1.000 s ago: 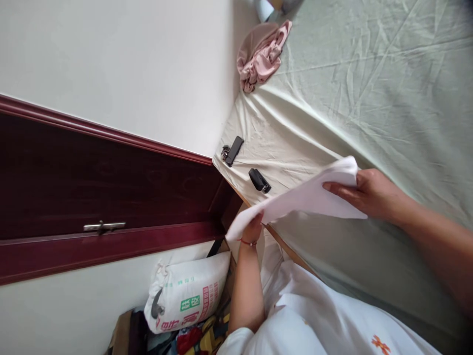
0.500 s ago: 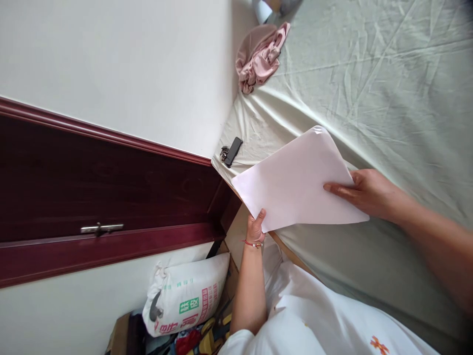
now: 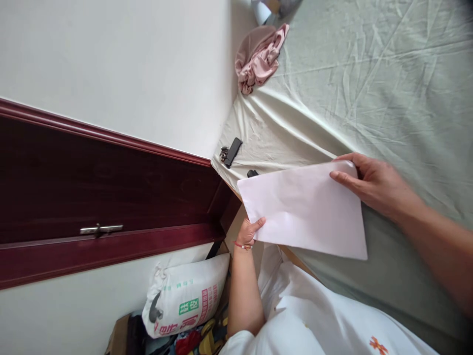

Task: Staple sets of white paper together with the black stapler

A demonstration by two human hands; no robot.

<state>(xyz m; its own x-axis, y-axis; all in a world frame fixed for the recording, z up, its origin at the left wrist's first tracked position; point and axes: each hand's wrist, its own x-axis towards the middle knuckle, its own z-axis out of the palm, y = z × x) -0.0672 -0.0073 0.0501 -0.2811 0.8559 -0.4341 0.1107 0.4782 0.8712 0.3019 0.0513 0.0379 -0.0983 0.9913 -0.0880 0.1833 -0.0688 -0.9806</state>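
Note:
A white sheet of paper, possibly a thin stack, is held out flat between my two hands above the edge of the bed. My left hand, with a red bracelet at its wrist, pinches the near left corner, thumb on top. At the far right corner, my right hand grips the paper with its thumb on the upper face and the other fingers mostly hidden beneath. Just beyond the paper's left edge a small black object pokes out, partly covered by it.
On the pale green bed sheet lie a black clip-like object with small metal pieces and a crumpled pink cloth. A dark red wooden panel runs along the left. Below it a white printed sack leans among boxes.
The paper has turned, its far right corner swinging down towards me. My right hand has shifted to that corner, and my left hand has moved slightly left. The small black object has come into view.

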